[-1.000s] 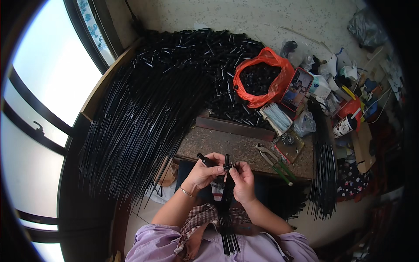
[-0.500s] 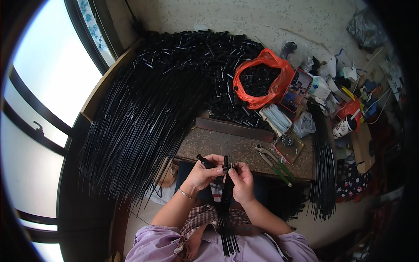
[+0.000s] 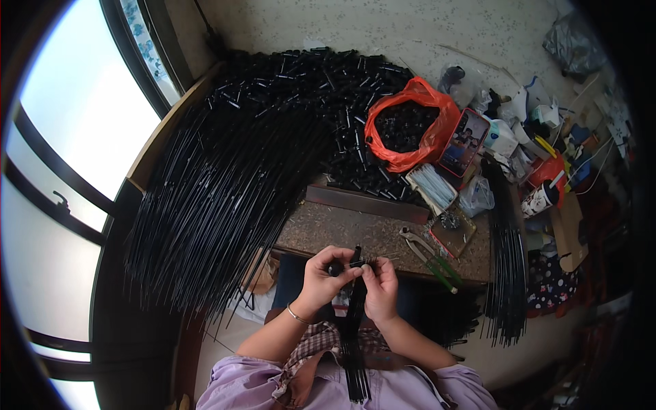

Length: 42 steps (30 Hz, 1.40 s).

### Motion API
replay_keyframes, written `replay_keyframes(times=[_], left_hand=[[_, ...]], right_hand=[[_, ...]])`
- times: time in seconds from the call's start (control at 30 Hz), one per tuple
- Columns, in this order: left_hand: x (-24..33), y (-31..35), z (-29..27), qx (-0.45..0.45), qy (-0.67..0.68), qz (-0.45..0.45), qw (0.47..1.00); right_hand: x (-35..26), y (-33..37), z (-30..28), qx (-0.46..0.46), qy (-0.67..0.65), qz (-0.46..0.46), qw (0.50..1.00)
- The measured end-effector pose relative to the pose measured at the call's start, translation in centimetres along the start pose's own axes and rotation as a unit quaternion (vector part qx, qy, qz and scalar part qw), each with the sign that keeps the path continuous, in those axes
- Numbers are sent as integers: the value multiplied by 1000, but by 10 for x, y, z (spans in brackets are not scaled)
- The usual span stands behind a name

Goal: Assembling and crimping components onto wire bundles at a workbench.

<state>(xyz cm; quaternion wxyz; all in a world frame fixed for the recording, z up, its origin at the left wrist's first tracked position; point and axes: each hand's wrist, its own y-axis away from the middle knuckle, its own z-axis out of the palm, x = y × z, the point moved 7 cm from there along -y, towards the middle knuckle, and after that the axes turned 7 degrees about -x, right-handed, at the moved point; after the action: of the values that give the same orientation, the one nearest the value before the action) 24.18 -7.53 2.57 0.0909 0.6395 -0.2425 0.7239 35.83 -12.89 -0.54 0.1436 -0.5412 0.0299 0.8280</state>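
Observation:
My left hand is closed, with a black tube-shaped part held upright at its fingertips. A second black piece with a rounded end sits within the same hand's fingers. My right hand pinches close beside it, its thumb meeting the left thumb at the part. Several thin pins stick out past the right fingertips; what exactly they are is hard to make out. Below the hands, a bundle of slim black rods runs down over my lap; its upper end is hidden near the fingers.
A large heap of black rods with tube ends fills the table's left. A wooden bar edges the heap. To the right are a red plastic bag of black parts, a phone, a box of pale sticks, green-handled pliers and a cup.
The black piece in my left hand has turned from pointing up and left to showing its rounded end. My hands stay together at nearly the same place.

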Motion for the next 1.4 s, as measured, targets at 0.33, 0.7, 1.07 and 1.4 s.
replay_keyframes(times=[0.33,0.7,1.07,1.4], left_hand=[[-24,7,8,9,300,-143,943],[-4,-10,2,-85,77,-91,989],[4,-17,-4,-202,146,-108,962],[12,-27,-5,-283,53,-54,956]], right_hand=[[7,-5,-1,-40,-121,60,990],[29,-3,-6,-81,-223,147,960],[23,3,20,-227,-267,266,898],[29,6,23,-257,-348,326,841]])
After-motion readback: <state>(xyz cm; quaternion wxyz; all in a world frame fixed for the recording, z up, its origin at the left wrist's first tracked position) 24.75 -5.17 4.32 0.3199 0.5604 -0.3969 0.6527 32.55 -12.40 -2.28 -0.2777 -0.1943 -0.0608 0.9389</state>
